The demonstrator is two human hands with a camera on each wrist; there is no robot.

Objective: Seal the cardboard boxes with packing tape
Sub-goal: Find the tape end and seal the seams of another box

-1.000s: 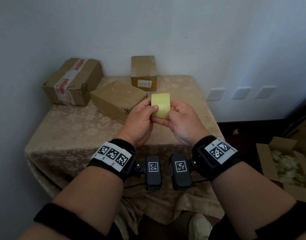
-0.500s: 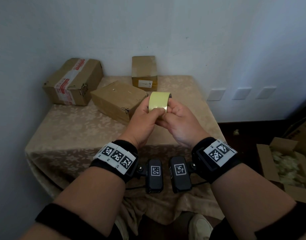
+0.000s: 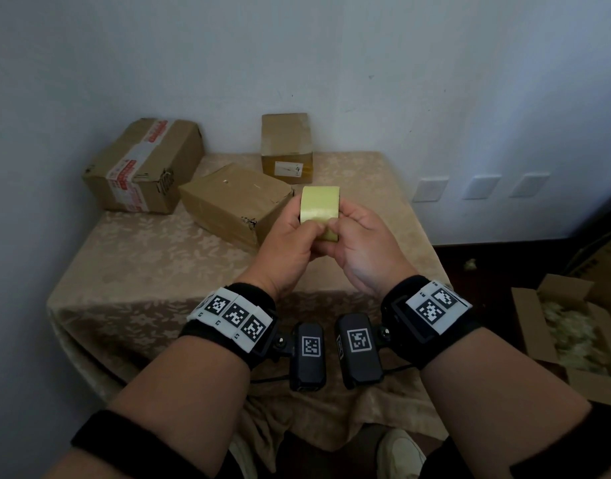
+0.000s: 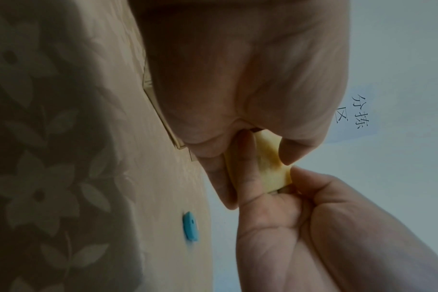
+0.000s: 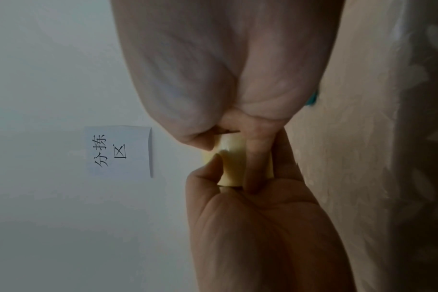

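A pale yellow tape roll [image 3: 320, 205] sits mid-frame, above the table [image 3: 131, 257], pinched between the left hand [image 3: 286, 250] and right hand [image 3: 362, 247], thumbs seemingly pressing its near face, fingers curled behind it

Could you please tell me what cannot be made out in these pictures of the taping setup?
- Free end of the tape roll: not discernible in any view; the left hand and right hand cover its lower part.
- Label on the rear box: too small to read in the head view.
- Floor box: cut off by the right edge of the head view.
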